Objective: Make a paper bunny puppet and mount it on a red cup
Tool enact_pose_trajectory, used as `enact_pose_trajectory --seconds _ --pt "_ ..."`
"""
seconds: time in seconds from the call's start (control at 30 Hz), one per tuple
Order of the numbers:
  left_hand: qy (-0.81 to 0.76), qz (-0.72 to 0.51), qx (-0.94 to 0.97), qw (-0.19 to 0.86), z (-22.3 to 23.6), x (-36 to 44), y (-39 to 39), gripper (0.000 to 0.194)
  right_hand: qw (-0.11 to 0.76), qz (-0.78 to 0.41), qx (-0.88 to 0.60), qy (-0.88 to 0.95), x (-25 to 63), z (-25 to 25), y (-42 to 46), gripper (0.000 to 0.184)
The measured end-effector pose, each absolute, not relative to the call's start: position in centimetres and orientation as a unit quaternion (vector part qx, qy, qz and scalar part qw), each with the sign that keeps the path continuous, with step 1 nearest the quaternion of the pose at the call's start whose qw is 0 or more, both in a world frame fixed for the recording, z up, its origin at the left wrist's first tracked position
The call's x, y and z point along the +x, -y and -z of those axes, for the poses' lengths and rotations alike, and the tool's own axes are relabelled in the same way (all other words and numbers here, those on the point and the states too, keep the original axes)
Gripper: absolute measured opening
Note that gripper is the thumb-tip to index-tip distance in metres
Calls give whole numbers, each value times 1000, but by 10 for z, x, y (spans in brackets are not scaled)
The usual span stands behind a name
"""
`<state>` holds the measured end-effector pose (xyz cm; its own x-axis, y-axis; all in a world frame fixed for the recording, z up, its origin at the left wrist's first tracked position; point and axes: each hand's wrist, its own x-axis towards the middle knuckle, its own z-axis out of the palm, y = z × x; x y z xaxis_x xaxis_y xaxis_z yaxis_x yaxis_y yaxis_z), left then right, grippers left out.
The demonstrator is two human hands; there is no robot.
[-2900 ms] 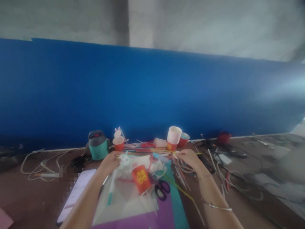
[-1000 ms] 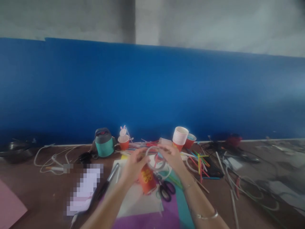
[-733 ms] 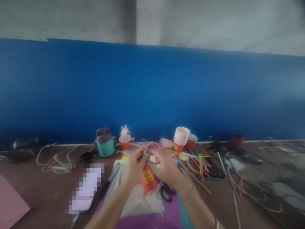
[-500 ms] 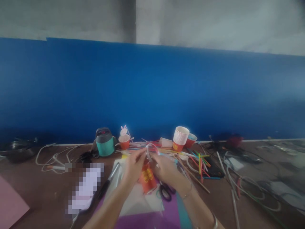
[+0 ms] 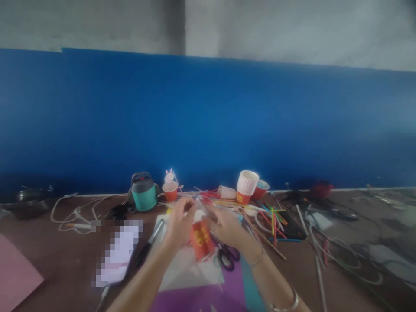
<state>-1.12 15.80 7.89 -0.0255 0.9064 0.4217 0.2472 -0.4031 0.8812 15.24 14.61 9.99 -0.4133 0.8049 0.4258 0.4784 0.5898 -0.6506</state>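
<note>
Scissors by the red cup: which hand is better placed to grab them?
Right, probably: the scissors lie close to the right hand, handles toward the person. The left hand is across the red cup from them.

1. At 6 o'clock, the white strip between left hand and right hand is blurred; whose fingers grip it cannot be told.
2. Just below, the red cup has smeared yellow lettering, and the right hand hides part of its upper end.
3. Toward 8 o'clock, the phone has a pixelated screen; the left edge cuts off the pink sheet.
4. Toward 4 o'clock, the cables blur together.
5. The purple sheet runs past the 6 o'clock edge.
</note>
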Motion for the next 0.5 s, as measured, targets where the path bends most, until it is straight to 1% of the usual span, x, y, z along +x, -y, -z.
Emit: enact_pose_trajectory --seconds 0.13,0.17,0.27,0.3,0.5 --pt "-456 -567 612 312 -76 -7 -155 7 395 -190 -426 791 150 -99 -147 28" --pt "-451 -575 604 318 -75 -6 -154 9 397 -176 -438 787 149 -99 -148 29" --pt "-435 -589 597 327 -76 -4 -152 25 405 -156 -451 780 149 -97 -150 30" --pt "-435 -589 600 323 -77 -4 -152 27 409 -157 -447 780 149 -97 -150 30" --pt "-439 -605 607 270 -79 -1 -147 24 429 -172 -415 784 150 -97 -151 24"
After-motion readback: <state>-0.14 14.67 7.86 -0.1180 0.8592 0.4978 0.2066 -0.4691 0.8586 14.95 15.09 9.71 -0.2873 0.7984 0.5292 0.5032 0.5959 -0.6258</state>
